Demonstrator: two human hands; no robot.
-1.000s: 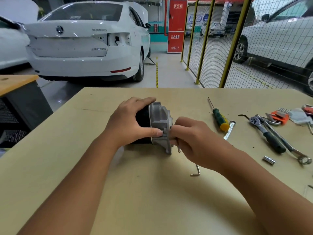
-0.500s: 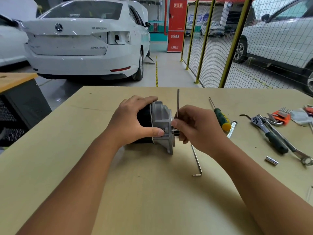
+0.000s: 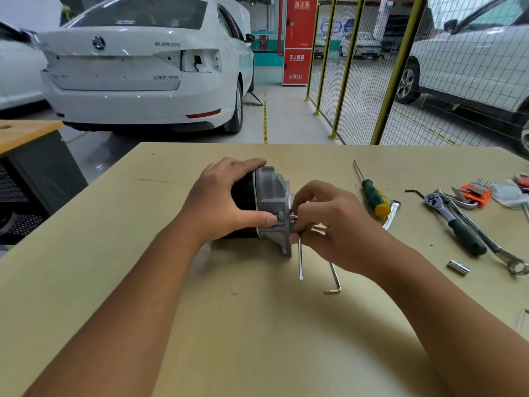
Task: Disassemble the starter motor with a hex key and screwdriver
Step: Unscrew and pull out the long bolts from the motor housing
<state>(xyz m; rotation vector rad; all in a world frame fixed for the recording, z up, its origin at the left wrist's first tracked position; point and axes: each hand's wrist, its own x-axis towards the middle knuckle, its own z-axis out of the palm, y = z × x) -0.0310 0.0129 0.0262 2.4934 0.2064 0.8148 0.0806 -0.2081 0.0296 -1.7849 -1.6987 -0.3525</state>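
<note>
A: Where was the starter motor found?

B: It was laid on its side on the tan table, near the middle of the far half. Its black body was turned to the left and its grey cast housing to the right.

A: How was it held?

B: The black body was gripped by the left hand. The fingers were curled over the top of the motor, and the thumb was pressed against the near edge of the housing.

A: And the other hand?

B: The right hand was placed just right of the motor, against the housing flange. A hex key was pinched between its curled fingers and thumb. The long arm of the key was pointed down toward the table, and the short end was directed at the flange; whether it was seated in a bolt could not be told.

A: What else was seen relative to the motor?

B: A second hex key was laid flat on the table just right of the motor, partly hidden under the right wrist. Farther right, a green-handled screwdriver was laid with its tip away from the person. Well to the right of the motor, a ratchet wrench, a ring spanner, a small socket and an orange hex key set were spread out. Beyond the motor, past the table's far edge, a white car was parked.
</note>
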